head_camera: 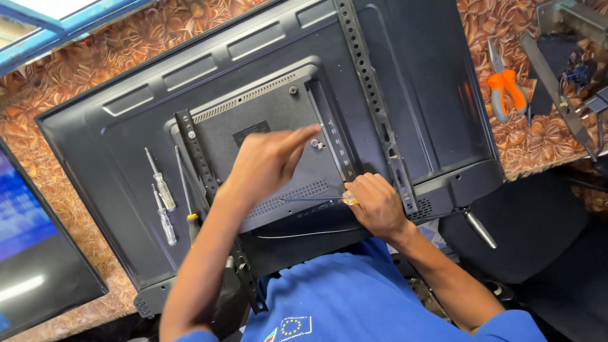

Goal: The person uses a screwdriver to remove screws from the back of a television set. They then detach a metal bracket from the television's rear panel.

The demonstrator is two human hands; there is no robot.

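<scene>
left hand [269, 158] reaching, forefinger extended, right hand [377, 202] fisted

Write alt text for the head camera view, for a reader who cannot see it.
A flat-screen television lies face down on a patterned table; the person's left hand points a finger at a screw on its back panel while the right hand grips a screwdriver. Three more screwdrivers lie on the television; orange-handled pliers lie beside it.
</scene>
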